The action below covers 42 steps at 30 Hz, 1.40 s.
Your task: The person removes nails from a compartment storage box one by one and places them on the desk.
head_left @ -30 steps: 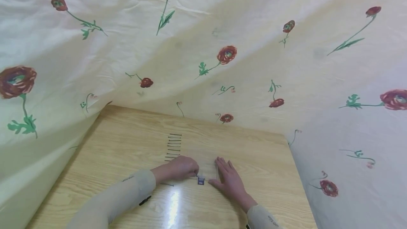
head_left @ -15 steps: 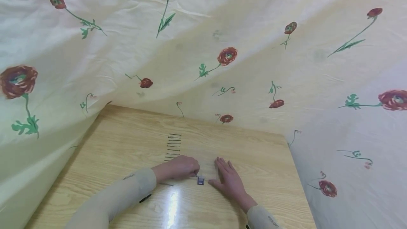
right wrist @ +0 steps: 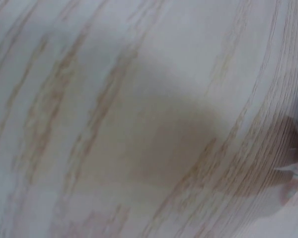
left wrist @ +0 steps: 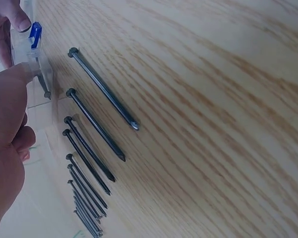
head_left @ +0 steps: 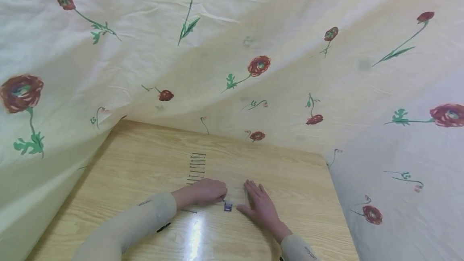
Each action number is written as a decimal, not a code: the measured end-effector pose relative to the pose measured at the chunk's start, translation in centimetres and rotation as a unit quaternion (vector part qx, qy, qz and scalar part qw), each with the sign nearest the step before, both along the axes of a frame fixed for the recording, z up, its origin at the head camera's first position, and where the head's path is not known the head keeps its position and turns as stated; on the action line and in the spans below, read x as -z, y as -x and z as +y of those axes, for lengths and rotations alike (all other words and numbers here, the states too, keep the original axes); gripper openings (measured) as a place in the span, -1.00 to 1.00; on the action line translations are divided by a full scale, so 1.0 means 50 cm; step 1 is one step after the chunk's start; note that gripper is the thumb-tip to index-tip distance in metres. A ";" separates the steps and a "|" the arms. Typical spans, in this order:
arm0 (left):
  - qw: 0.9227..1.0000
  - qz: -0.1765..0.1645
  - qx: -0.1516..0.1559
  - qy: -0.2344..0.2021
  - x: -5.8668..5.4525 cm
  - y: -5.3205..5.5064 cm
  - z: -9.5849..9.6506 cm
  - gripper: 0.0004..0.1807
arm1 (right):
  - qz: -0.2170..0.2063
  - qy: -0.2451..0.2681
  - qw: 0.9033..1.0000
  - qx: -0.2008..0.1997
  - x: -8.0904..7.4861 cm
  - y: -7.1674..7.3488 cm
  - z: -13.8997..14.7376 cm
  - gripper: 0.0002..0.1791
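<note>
A clear plastic box (head_left: pixel 233 186) with a blue latch (head_left: pixel 228 206) lies on the table between both hands. My left hand (head_left: pixel 208 191) is at its left side, fingers curled, and appears to pinch a nail (left wrist: pixel 43 83) against or inside the clear wall; the box and thumb partly hide the nail. Along the box's right side rests my right hand (head_left: pixel 264 208), fingers straight and thumb spread toward the latch. Several steel nails (left wrist: pixel 97 79) lie in a row beside my left hand, heads toward the box in the left wrist view.
The wood-grain table (head_left: pixel 301 188) ends at a hanging flowered cloth (head_left: pixel 217 71) behind and at both sides. One nail (head_left: pixel 190 211) lies nearer my left sleeve, apart from the row (head_left: pixel 197 166). The right wrist view shows mostly blurred tabletop (right wrist: pixel 114 124).
Both hands stay in nearly the same place by the box. The whole head view has shifted very slightly; the nails have not visibly moved.
</note>
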<state>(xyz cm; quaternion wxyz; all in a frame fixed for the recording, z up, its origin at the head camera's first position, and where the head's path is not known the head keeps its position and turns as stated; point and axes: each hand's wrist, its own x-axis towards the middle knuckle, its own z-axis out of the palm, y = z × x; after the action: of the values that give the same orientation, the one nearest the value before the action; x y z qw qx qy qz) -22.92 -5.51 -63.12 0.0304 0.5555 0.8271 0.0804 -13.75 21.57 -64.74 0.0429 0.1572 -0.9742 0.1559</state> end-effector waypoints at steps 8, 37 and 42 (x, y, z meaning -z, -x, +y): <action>0.995 -0.076 -0.043 -0.050 0.013 -0.001 -0.005 -0.92 | 0.010 -0.006 1.000 0.001 0.006 -0.002 -0.001 0.03; 0.977 -0.118 -0.137 -0.111 -0.076 -0.047 -0.208 -0.97 | 0.004 0.007 1.000 -0.002 0.018 -0.003 0.006 0.01; 0.977 -0.122 -0.127 -0.120 -0.046 -0.074 -0.232 -0.96 | 0.020 0.005 1.000 -0.003 0.018 -0.003 0.006 0.01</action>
<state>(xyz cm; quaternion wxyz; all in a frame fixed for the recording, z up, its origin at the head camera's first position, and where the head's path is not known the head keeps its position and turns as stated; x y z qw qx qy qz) -19.22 -17.11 -60.81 0.0539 0.4315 0.8651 0.2500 -13.60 21.86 -65.63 0.0627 0.1632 -0.9718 0.1581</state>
